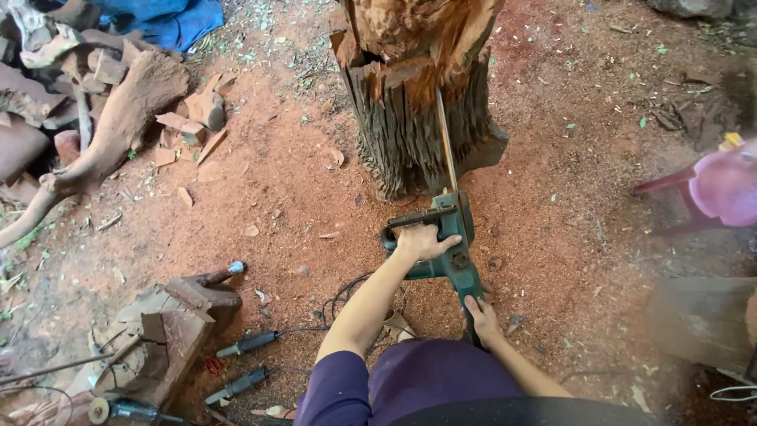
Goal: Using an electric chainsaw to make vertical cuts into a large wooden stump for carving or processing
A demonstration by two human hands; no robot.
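Note:
A green electric chainsaw points away from me, its thin bar set against the bark of a tree stump. The stump's upper part is carved and shows raw orange wood. My left hand grips the saw's front handle. My right hand holds the rear handle, close to my purple-clad lap. A black cord trails from the saw across the sawdust.
Wood offcuts and a crooked branch lie at the upper left. Wooden blocks and two dark hand tools sit at the lower left. A pink plastic chair stands at right, a wooden block below it. Red sawdust covers the ground.

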